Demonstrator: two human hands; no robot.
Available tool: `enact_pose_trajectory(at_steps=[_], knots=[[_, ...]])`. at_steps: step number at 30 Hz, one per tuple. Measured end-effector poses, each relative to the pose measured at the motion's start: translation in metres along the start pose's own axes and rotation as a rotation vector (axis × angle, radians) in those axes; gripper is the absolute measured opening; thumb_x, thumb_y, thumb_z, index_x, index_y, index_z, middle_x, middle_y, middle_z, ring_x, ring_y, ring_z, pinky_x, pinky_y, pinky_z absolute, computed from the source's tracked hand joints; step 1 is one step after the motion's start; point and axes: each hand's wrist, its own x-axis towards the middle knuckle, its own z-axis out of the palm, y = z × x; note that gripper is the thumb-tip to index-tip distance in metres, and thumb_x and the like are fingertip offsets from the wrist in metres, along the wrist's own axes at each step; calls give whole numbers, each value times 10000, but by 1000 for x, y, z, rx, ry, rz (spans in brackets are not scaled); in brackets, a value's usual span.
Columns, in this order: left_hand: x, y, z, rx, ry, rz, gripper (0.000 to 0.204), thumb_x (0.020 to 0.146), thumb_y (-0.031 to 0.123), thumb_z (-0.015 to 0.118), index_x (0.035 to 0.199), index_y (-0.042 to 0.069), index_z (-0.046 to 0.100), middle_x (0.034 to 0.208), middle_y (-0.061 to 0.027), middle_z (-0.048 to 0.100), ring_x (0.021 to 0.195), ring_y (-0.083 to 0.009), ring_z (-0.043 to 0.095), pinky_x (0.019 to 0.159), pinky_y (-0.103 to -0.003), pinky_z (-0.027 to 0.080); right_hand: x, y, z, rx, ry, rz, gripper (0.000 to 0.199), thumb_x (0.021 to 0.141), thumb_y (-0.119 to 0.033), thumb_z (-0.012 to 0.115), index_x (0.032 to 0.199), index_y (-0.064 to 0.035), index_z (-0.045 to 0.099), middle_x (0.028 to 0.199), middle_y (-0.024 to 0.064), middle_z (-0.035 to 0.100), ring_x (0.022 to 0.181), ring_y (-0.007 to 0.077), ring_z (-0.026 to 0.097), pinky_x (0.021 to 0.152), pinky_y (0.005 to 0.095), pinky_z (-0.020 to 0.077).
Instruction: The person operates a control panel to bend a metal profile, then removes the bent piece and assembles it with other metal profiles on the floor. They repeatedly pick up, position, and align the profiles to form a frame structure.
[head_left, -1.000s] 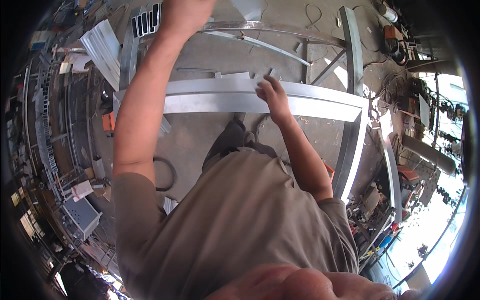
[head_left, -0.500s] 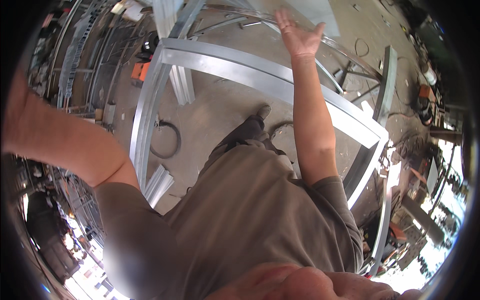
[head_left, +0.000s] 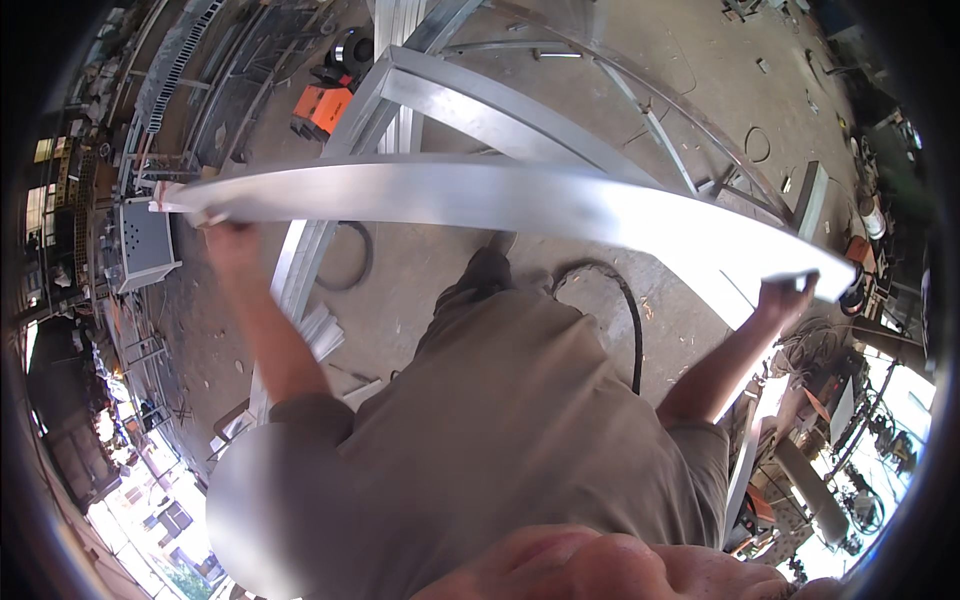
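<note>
Both hands grip one long metal bar (head_left: 500, 200) — left hand (head_left: 232, 243) at one end, right hand (head_left: 780, 298) at the other — above the metal frame (head_left: 480, 110).

A metal workshop: steel frames (head_left: 480, 110), orange welder (head_left: 322, 108), cables (head_left: 610, 290).

Long metal bar held across the chest

The metal bar (head_left: 500, 200) is a long, flat, bright silver-grey length with a smooth face that catches the light. It lies roughly level, raised off the floor, gripped at its far-left end by the left hand (head_left: 232, 245) and at its far-right end by the right hand (head_left: 780, 298).
</note>
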Motion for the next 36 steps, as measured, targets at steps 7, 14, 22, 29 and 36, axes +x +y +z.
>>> enact_pose_trajectory(at_steps=[7, 14, 22, 29, 36], knots=[[-2, -323, 60, 33, 62, -593, 385, 1137, 328, 463, 1396, 54, 538, 1307, -71, 642, 1243, -235, 602, 1101, -410, 489, -91, -38, -191, -23, 516, -143, 379, 933, -490, 719, 999, -128, 626, 945, 0, 591, 870, 143, 543, 797, 351, 468], [48, -384, 97, 132, 168, -649, 466, 1144, 310, 423, 1500, 12, 459, 1470, -122, 556, 1321, -317, 554, 1133, -479, 460, -105, 55, -219, 140, 679, -150, 447, 912, -499, 710, 1133, -115, 647, 1140, 50, 619, 1078, 230, 552, 979, 457, 431], [96, -394, 96, 138, 115, -635, 477, 1144, 371, 396, 1480, 47, 493, 1464, -97, 571, 1317, -295, 564, 1125, -469, 466, -79, 108, -220, 184, 714, -157, 566, 890, -527, 691, 1261, -100, 681, 1328, 100, 662, 1290, 322, 568, 1169, 574, 383], [113, -418, 91, 65, 54, -574, 420, 1117, 390, 463, 1364, 63, 560, 1308, -84, 624, 1204, -266, 598, 1037, -445, 506, -47, 119, -248, 230, 662, -182, 766, 847, -584, 757, 1391, -71, 594, 1486, 114, 555, 1402, 317, 455, 1239, 549, 277], [178, -430, 44, 226, -44, -800, 448, 949, 362, 556, 1171, -8, 676, 1165, -210, 728, 1070, -440, 667, 1036, -693, 461, -26, 120, -264, 156, 581, -198, 605, 1025, -547, 571, 1405, -77, 590, 1438, 113, 612, 1327, 292, 545, 1208, 516, 358]])
